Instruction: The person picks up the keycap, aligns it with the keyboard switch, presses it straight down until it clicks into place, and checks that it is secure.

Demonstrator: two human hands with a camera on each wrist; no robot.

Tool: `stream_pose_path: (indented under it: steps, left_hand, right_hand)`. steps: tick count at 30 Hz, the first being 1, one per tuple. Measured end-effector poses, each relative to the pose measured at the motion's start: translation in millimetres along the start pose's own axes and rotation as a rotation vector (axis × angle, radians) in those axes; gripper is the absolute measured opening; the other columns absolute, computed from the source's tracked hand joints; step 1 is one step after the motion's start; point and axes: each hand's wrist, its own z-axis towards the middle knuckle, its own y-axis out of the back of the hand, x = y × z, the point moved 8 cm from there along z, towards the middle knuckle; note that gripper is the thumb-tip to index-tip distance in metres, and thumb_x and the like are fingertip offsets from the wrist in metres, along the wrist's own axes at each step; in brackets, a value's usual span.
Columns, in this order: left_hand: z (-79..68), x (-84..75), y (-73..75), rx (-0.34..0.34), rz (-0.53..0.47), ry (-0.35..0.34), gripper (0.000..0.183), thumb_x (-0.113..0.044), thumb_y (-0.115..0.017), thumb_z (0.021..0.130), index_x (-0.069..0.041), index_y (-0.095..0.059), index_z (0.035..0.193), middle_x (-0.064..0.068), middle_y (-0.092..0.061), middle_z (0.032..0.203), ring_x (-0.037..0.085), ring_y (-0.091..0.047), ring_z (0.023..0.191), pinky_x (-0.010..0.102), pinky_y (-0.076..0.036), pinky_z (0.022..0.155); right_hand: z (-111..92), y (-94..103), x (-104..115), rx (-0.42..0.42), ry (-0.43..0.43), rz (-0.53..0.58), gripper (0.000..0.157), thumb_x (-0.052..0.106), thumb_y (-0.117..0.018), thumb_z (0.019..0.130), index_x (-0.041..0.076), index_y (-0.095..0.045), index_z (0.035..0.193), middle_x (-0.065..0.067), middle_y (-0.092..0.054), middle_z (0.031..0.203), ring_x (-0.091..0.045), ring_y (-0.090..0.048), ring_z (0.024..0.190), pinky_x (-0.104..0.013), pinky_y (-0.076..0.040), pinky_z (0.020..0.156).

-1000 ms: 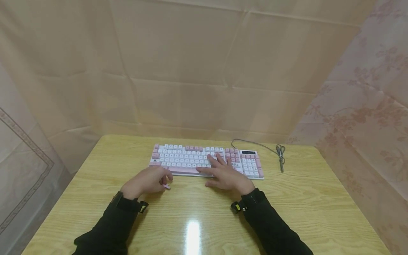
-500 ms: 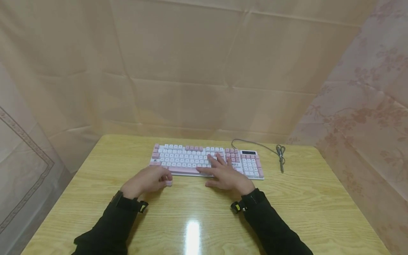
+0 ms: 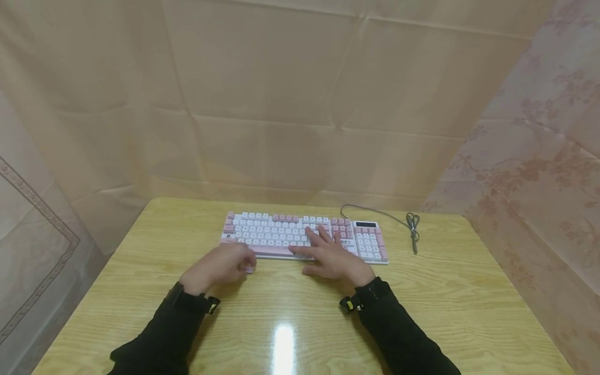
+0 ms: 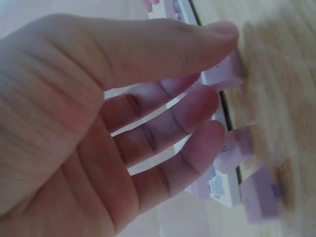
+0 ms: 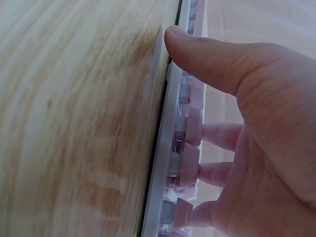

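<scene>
A white and pink keyboard [image 3: 269, 236] lies across the far part of the table. At its front left edge my left hand [image 3: 222, 264] pinches a pink keycap [image 4: 224, 73] between thumb and fingers, as the left wrist view shows. Two more loose keycaps, one [image 4: 236, 150] near the fingertips and another [image 4: 261, 196] lower, sit by the keyboard's edge. Some key places at that corner show bare. My right hand [image 3: 330, 258] spreads over the right-middle keys; in the right wrist view its fingertips press on pink keys [image 5: 190, 165], with the thumb near the front edge.
The keyboard's grey cable [image 3: 375, 210] runs from its back to a tied bundle [image 3: 413, 229] on the right. The wooden table [image 3: 445, 291] reaches a beige cloth [image 3: 262, 130] behind. A patterned cloth [image 3: 539, 172] hangs at the right.
My left hand has shifted slightly right, and the pink keycap has turned between its fingers and is now more hidden. The right hand and keyboard have stayed still.
</scene>
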Motion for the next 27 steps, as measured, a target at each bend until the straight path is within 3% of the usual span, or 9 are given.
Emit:
stream_pose_path:
  steps: [4,13,20,27]
  left_hand:
    - [1.7,1.8,-6.2,0.043,-0.015,0.010,0.013,-0.002,-0.071,0.079,-0.014,-0.069,0.079,-0.001,-0.062,0.073,0.013,-0.052,0.065,0.030,-0.046,0.061]
    - [0.2,8.0,-9.2,0.074,-0.032,0.038,0.009,-0.005,-0.072,0.079,-0.014,-0.070,0.080,-0.004,-0.062,0.073,0.012,-0.052,0.064,0.030,-0.047,0.062]
    - [-0.9,11.3,-8.4,0.060,-0.018,0.049,0.004,-0.011,-0.073,0.080,-0.013,-0.070,0.079,-0.004,-0.059,0.070,0.011,-0.050,0.063,0.030,-0.045,0.060]
    - [-1.1,14.0,-4.8,0.021,-0.009,0.061,0.009,-0.006,-0.070,0.080,-0.015,-0.070,0.082,-0.006,-0.057,0.071,0.011,-0.049,0.064,0.031,-0.044,0.061]
  right_hand:
    - [0,-0.6,0,0.000,0.003,0.000,0.054,0.044,-0.055,0.092,0.040,-0.038,0.144,-0.018,-0.011,0.156,-0.046,-0.002,0.139,-0.072,-0.004,0.097]
    - [0,-1.8,-1,-0.002,0.003,-0.008,0.055,0.045,-0.055,0.092,0.041,-0.037,0.144,-0.017,-0.011,0.157,-0.045,-0.001,0.139,-0.071,-0.004,0.098]
    - [1,-2.3,-1,0.009,-0.007,-0.004,0.055,0.045,-0.055,0.092,0.042,-0.037,0.144,-0.016,-0.011,0.157,-0.045,0.000,0.139,-0.071,-0.003,0.098]
    - [1,-2.2,-2,0.001,0.002,-0.015,0.055,0.046,-0.054,0.092,0.042,-0.036,0.144,-0.017,-0.011,0.157,-0.045,-0.001,0.139,-0.071,-0.004,0.098]
